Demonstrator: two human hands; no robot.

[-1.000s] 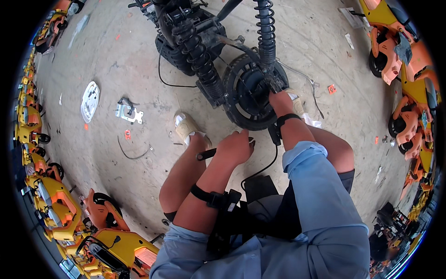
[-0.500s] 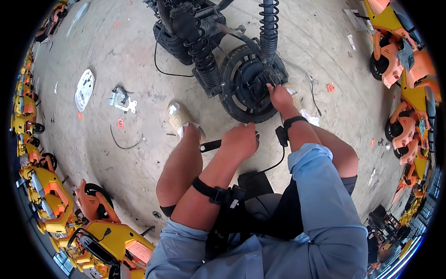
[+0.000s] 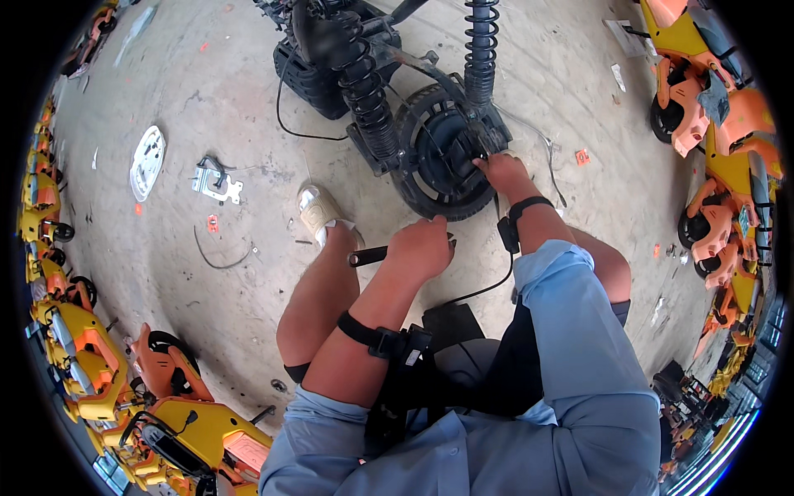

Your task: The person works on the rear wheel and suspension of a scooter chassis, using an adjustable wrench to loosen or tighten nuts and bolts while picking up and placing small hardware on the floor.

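Observation:
My left hand is closed around a black bar-shaped tool, whose rounded end sticks out to the left; its kind is unclear. In front of me stands a scooter's rear wheel with a black tyre, between two coil-spring shock absorbers. At the right side of the hub, my right hand has its thumb and fingers pressed together against the dark bracket. What lies between those fingertips is too small to make out. The left hand is just below the tyre, apart from it.
A metal bracket with a cable and a white oval plate lie on the floor at left. A thin cable lies right of the wheel. Rows of yellow and orange scooters line both sides. My shoe rests near the wheel.
My right hand has turned slightly at the hub, its wrist lower and fingers more sideways. The left hand with the black tool has shifted slightly left.

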